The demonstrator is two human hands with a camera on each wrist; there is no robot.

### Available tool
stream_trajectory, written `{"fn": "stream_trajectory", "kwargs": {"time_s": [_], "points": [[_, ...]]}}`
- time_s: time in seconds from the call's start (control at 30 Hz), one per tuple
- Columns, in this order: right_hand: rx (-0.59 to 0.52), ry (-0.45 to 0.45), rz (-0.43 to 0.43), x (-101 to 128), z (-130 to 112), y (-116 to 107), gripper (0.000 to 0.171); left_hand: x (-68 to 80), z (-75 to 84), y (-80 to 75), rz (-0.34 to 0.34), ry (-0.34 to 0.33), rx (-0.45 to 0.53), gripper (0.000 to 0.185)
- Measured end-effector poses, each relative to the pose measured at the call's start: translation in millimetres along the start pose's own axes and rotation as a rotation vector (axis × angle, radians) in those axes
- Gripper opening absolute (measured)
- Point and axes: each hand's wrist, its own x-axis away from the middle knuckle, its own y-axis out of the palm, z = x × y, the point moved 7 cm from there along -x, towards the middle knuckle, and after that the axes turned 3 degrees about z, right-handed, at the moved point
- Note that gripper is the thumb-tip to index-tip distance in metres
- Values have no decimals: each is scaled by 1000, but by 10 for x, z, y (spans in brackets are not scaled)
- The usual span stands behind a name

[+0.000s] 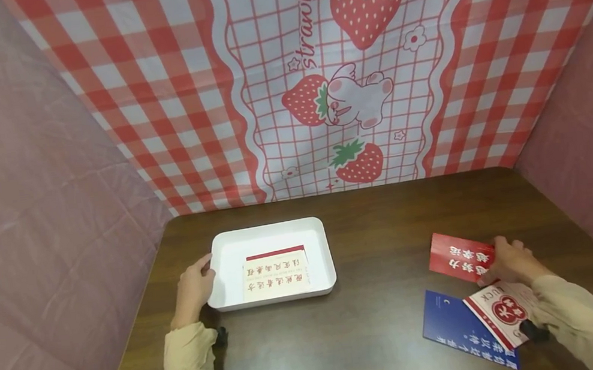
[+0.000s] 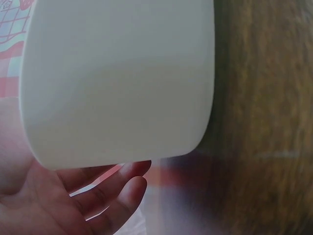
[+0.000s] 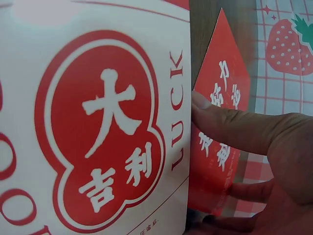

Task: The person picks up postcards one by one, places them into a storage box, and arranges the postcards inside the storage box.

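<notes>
Right hand (image 1: 507,260) pinches red envelope (image 1: 458,256) at table's (image 1: 376,321) 4 o'clock; left hand (image 1: 194,287), fingers relaxed, rests against white tray (image 1: 219,271) at its 9 o'clock.

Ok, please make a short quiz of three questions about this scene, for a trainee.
1. True or false: the tray is empty.
2. Which card does the right hand touch? A) the blue card B) the red card C) the card in the tray
3. Fill in: the left hand rests on the tray's ____ side.

Key: 1. False, one card lies in it. 2. B. 3. Left.
</notes>
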Motion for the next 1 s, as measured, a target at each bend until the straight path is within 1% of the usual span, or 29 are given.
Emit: {"fn": "stream_trajectory", "kwargs": {"time_s": [0.17,0.27,0.4,0.5,0.6,0.7,0.83,1.0], "points": [[-47,-31,4,-13,-35,-4,114,1,-12,11,-8,3,-2,47],[-45,-64,19,-31,-56,-16,109,-2,-13,15,-8,5,-3,47],[-34,-110,68,-57,-66,-50,91,-4,-8,12,0,8,-4,47],[-35,-151,143,-65,-61,-102,75,-9,-12,12,4,6,-3,47],[-68,-168,213,-58,-35,-151,62,-9,-8,26,4,13,-5,47],[-120,-164,263,-57,-19,-206,57,-7,-7,28,6,11,0,48],[-188,-137,303,-72,-11,-276,55,-5,-21,23,1,-2,-1,48],[-290,-88,278,-90,35,-270,53,-4,-25,26,-7,-7,-15,49]]}}
